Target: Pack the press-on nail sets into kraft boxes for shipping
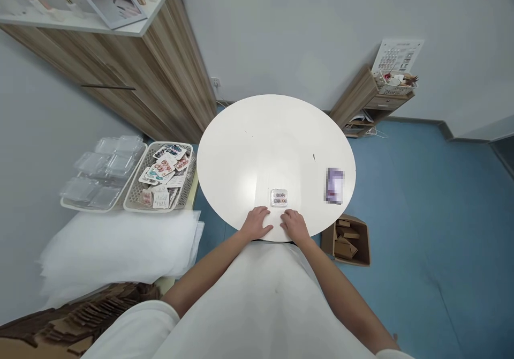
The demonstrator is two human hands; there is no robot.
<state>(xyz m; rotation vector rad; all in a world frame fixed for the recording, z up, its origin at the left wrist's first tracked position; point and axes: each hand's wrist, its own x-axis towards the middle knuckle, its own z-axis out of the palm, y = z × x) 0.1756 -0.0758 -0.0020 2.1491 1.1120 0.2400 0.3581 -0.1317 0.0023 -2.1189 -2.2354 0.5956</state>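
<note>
- Both arms came in wide from the bottom corners, white sleeves point(138, 324) above the elbows, forearms slanting inward to meet over the near edge of the round white table point(277, 128).
- And there was the left hand point(256, 223), palm down at the rim, fingers together and angled forward and inward, the thumb point(267, 231) spread away toward the middle.
- Opposite it, the right hand point(295, 225) mirrored the pose: palm down, knuckles slightly raised, fingers bent and pointing inward at the left.
- Nothing in either grasp! Both hands were loose and unclenched, a narrow gap of tabletop between them.
- The star of the table, a small clear case point(279, 197) with two rows of coloured pieces, lay flat just ahead of that gap, near the table's front edge.
- Left fingertips sat just off its near left corner, right fingertips just off its near right one; whether any finger brushed it, one could not tell.
- Out to the right, well apart from both hands, lay a blurred purple item point(334, 186).
- Below the right forearm's outer side, an open cardboard box point(363, 241) stood on the blue floor point(417, 214).
</note>
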